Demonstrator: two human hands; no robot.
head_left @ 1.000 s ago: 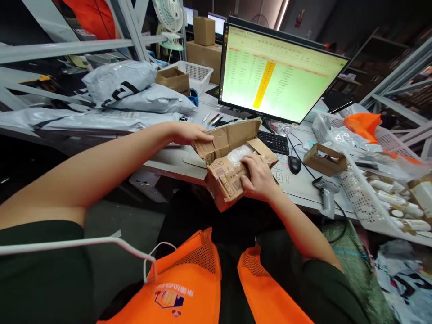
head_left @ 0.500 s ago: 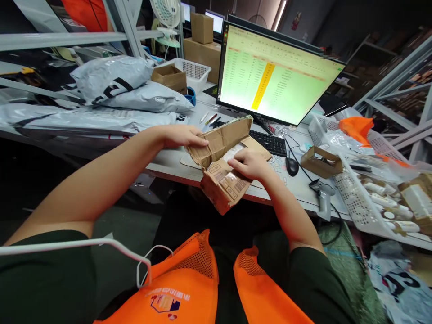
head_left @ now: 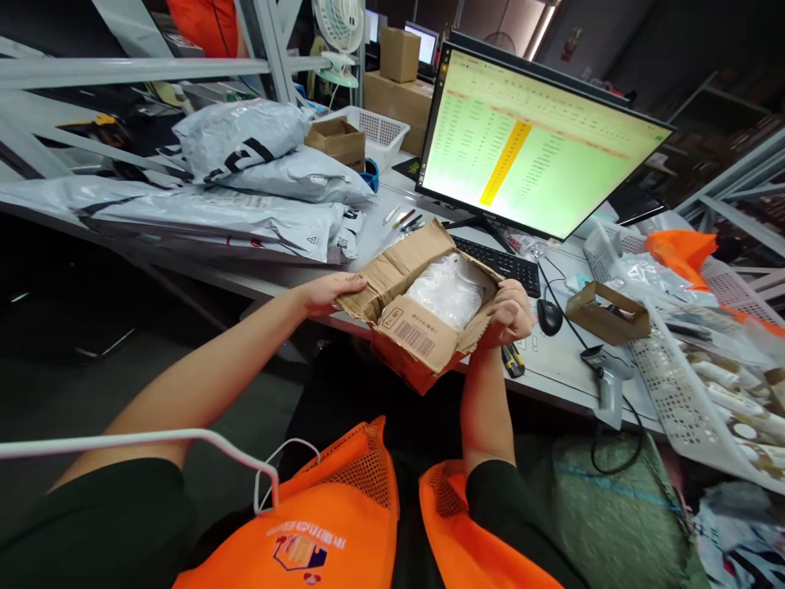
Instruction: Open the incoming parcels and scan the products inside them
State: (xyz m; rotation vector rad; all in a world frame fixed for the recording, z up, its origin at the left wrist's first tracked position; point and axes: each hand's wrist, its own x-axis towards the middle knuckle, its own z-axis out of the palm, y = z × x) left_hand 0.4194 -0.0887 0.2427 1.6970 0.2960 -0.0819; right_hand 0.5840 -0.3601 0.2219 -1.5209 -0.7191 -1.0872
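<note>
I hold a worn brown cardboard box [head_left: 417, 339] over my lap at the front edge of the desk, its flaps spread apart. Inside lies a white, crinkled plastic-wrapped item [head_left: 447, 293]. My left hand [head_left: 328, 292] grips the left flap with the fingers curled over its edge. The right flap is pinched in my right hand [head_left: 509, 312], whose fingers are closed round the box's corner. A barcode label shows on the near flap.
Behind the box stand a keyboard [head_left: 500, 263] and a lit monitor [head_left: 540, 155]. A mouse [head_left: 550, 316], a barcode scanner [head_left: 604, 380] and a small open carton [head_left: 607, 311] lie to the right, beside a white basket of tubes [head_left: 693, 401]. Grey mailer bags [head_left: 270, 176] pile up on the left.
My right hand left the top of the box and went to its right flap. Both hands pulled the flaps apart, and the white wrapped item now shows inside.
</note>
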